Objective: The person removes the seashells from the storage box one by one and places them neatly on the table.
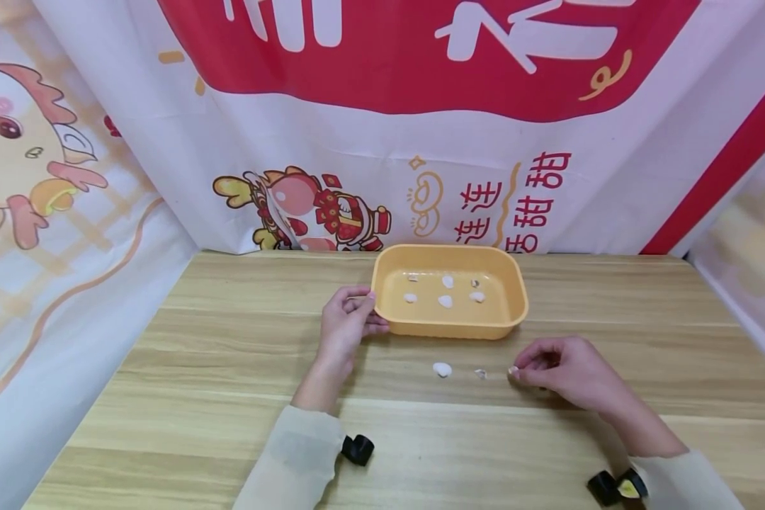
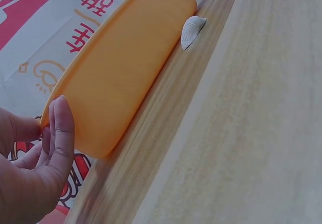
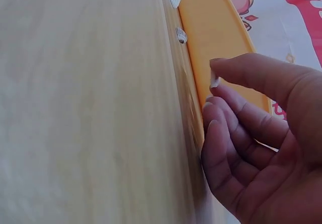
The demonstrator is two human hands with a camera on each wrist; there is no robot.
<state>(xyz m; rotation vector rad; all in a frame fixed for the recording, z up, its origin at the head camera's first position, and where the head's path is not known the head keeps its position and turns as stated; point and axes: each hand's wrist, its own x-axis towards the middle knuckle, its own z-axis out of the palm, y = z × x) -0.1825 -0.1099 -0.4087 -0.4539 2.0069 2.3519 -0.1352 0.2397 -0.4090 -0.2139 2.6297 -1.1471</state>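
A yellow plastic basin [image 1: 452, 330] stands near the back of the wooden table, with several small shells [image 1: 445, 302] spread over its floor. My left hand [image 1: 347, 322] grips its left end, thumb at the rim and fingers against the outer wall, as the left wrist view also shows. In front of the basin lie a white ribbed shell [image 1: 443, 370] and a smaller shell [image 1: 481, 374]. To the right of these, my right hand [image 1: 567, 370] pinches a small pale shell [image 3: 215, 78] between thumb and index finger, low over the table. The other fingers curl loosely beneath.
The wooden table [image 1: 229, 397] runs back to a white and red printed cloth [image 1: 357, 134] hanging just behind the basin. More printed cloth [image 1: 57, 283] hangs at the left side. Black wrist devices [image 1: 358, 450] sit by both sleeves.
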